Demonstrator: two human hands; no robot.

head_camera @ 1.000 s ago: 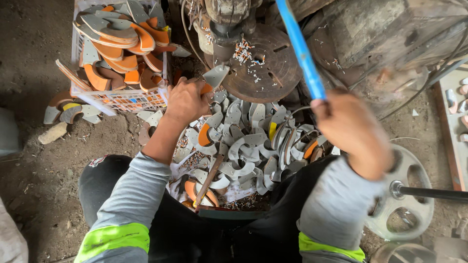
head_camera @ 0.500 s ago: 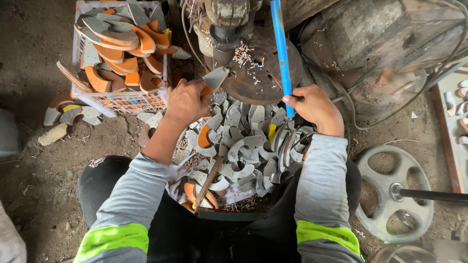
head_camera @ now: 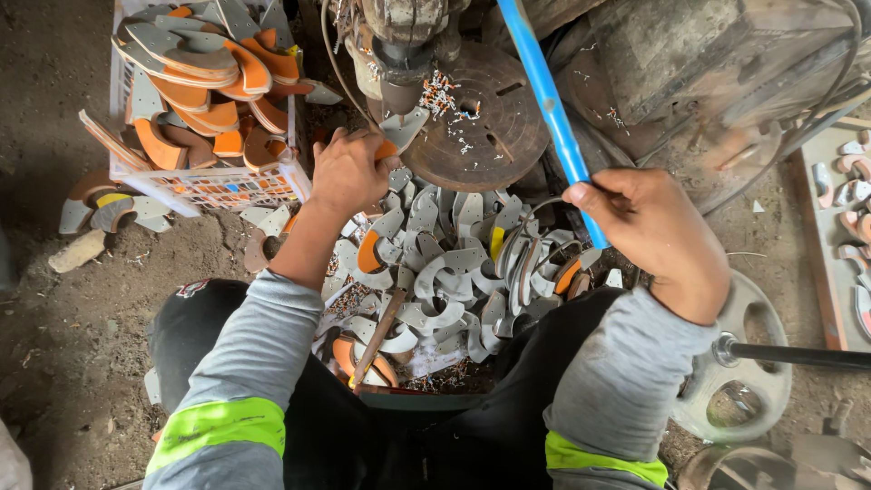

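Note:
My left hand (head_camera: 347, 171) holds a grey and orange curved piece (head_camera: 399, 130) under the tool head (head_camera: 401, 54) of an old machine, at the edge of its rusty round table (head_camera: 481, 127). My right hand (head_camera: 646, 227) grips a blue lever handle (head_camera: 549, 100) that slants up to the top of the view. Between my arms lies a heap of grey and orange curved cut pieces (head_camera: 445, 272). A thin wooden stick (head_camera: 379, 336) rests on the heap near my lap.
A white plastic crate (head_camera: 204, 186) at upper left is piled with larger grey and orange curved pieces. More pieces (head_camera: 100, 207) lie on the dirt floor beside it. A grey metal wheel on a rod (head_camera: 735, 372) sits at lower right. A tray of pieces (head_camera: 848, 191) stands at the right edge.
My right hand has pulled the blue lever down and toward me, then eased a little to the right. The left hand has stayed at the machine table with its piece.

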